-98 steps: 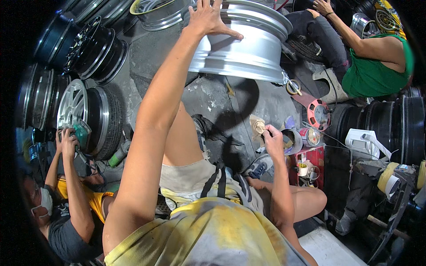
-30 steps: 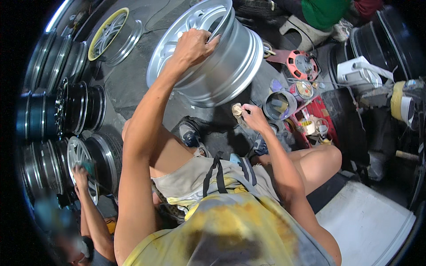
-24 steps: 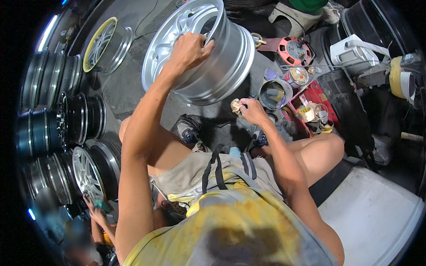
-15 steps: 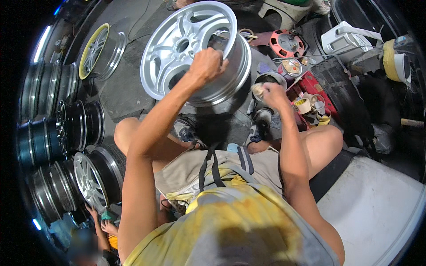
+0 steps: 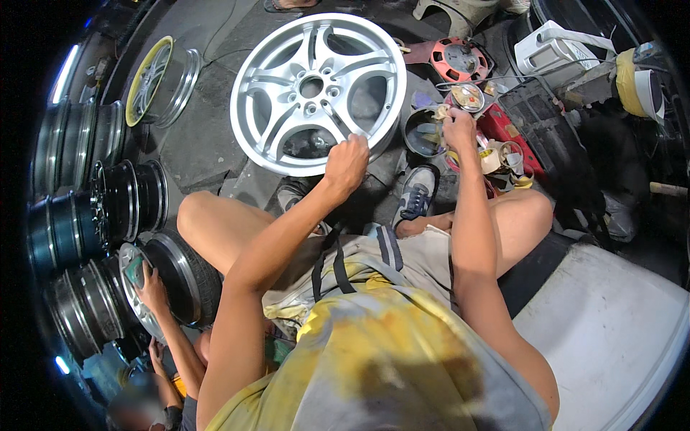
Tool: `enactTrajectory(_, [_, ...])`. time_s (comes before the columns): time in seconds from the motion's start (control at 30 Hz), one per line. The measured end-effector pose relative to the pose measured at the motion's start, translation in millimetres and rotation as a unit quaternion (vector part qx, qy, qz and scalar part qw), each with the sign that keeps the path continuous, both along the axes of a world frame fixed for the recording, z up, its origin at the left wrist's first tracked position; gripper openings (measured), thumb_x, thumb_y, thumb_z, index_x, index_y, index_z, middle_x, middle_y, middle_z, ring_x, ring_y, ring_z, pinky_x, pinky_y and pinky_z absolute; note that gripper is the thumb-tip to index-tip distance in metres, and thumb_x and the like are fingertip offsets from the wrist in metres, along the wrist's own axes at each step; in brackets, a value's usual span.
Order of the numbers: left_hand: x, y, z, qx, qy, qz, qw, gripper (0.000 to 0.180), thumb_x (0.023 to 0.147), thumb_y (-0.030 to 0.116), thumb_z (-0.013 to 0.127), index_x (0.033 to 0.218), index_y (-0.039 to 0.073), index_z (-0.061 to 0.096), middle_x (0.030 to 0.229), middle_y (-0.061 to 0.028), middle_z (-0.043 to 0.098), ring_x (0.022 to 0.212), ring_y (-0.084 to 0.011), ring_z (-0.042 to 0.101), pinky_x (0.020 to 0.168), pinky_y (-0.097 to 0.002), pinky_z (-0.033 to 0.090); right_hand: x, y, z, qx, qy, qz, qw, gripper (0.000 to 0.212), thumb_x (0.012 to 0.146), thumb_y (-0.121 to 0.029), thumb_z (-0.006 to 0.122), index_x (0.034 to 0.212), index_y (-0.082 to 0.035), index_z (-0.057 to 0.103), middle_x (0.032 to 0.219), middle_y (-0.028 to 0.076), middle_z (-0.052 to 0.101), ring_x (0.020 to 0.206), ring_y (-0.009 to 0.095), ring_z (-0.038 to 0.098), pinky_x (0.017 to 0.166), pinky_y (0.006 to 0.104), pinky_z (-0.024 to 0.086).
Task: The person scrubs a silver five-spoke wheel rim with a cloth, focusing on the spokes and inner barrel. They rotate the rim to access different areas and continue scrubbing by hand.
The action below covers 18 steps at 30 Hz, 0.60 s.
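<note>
A silver alloy wheel rim (image 5: 250, 129) lies in front of me, its spoked face turned up. My left hand (image 5: 347, 165) is closed round the rim's near right edge. To the right, my right hand (image 5: 460, 130) pinches a small pale crumpled scrap (image 5: 442, 111); whether it is cloth or paper I cannot tell. That hand is just right of a round metal pot (image 5: 412, 141), which has what looks like a brush or scraper in it.
Stacked wheels (image 5: 144, 190) line the left side. A co-worker's hand (image 5: 149, 291) presses a green pad to a wheel there. A red grinding disc-like reel (image 5: 460, 59), a red tray (image 5: 507, 133) with tape rolls, and a white container (image 5: 553, 50) stand at right.
The wheel rim has tipped flatter, its face now turned up toward me. My left hand has come down with its edge. My right hand has lifted away from the pot. The co-worker's hand has moved up.
</note>
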<state>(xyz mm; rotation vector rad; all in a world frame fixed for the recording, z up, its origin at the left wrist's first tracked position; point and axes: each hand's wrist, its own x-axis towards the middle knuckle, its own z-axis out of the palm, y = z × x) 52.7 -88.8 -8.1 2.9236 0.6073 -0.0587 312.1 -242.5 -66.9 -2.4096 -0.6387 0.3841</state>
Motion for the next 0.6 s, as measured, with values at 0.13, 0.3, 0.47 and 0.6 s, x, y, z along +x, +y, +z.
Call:
enactTrajectory(0.13, [-38.6,2.6,16.8,-0.009,0.014,-0.001,1.000,0.012,0.094,0.010,0.060,0.096,-0.002,0.060,0.097,-0.0209,0.063,0.091,-0.0385,0.069,0.075,-0.0480,0.058,-22.3,15.1,-26.2,-0.040,-0.017,0.003,0.999,0.025,0.087,-0.012,0.061,0.106,-0.005,0.076,0.110,0.026,0.071,0.109,0.044,0.067,0.097,0.0495,0.052])
enactTrajectory(0.3, [-73.1,12.2,21.8,-0.003,0.045,0.001,0.999,0.017,0.096,0.012,0.061,0.104,-0.003,0.058,0.100,-0.0203,0.061,0.090,-0.0381,0.069,0.075,-0.0476,0.058,-26.0,11.7,-60.0,-0.067,-0.007,0.002,0.998,0.022,0.084,-0.015,0.067,0.102,-0.007,0.079,0.108,0.025,0.072,0.107,0.042,0.069,0.094,0.0489,0.053])
enactTrajectory(0.47, [-92.6,-20.8,-1.3,0.108,0.087,0.022,0.990,0.061,0.096,0.022,0.066,0.140,-0.014,0.044,0.134,-0.0311,0.053,0.126,-0.0439,0.056,0.101,-0.0457,0.052,-23.7,17.7,-9.3,-0.056,0.002,-0.019,0.998,0.026,0.085,-0.021,0.063,0.104,-0.014,0.079,0.108,0.024,0.073,0.106,0.042,0.069,0.094,0.0491,0.053])
enactTrajectory(0.6, [-75.6,-53.5,-1.0,0.102,0.062,0.013,0.993,0.079,0.094,0.029,0.069,0.146,-0.020,0.035,0.149,-0.0423,0.038,0.137,-0.0553,0.044,0.115,-0.0514,0.040,-18.2,16.5,35.7,-0.020,0.002,-0.054,0.998,0.023,0.085,-0.023,0.066,0.100,-0.013,0.079,0.108,0.020,0.074,0.107,0.041,0.069,0.093,0.0487,0.053])
